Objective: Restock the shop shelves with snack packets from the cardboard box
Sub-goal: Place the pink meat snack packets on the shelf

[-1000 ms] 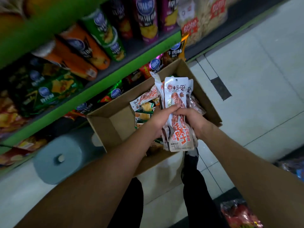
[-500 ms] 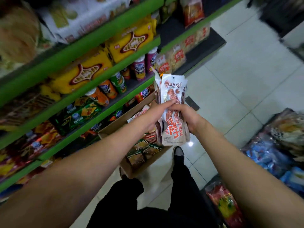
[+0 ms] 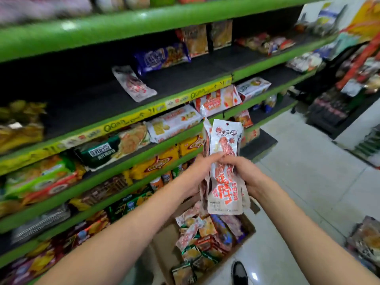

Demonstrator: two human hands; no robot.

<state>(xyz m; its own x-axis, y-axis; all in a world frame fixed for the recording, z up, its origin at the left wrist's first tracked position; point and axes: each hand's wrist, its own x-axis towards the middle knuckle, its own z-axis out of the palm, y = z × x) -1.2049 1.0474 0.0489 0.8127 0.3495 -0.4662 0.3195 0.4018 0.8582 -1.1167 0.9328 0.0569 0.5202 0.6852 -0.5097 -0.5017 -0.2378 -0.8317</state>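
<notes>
Raised higher than 0.5 s ago, the bunch of snack packets (image 3: 225, 167) now stands upright before the green shelves (image 3: 131, 118), above the cardboard box (image 3: 164, 241) on the floor. Left hand (image 3: 198, 171) and right hand (image 3: 245, 173) both grip the bunch, thumbs pressed on the front packet's face.

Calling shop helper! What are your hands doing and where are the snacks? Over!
Both hands, left hand and right hand, gripping a bunch of white-and-red snack packets. Held above the cardboard box, not yet shelved. Matching packet on the shelf ahead; nothing in between.
</notes>
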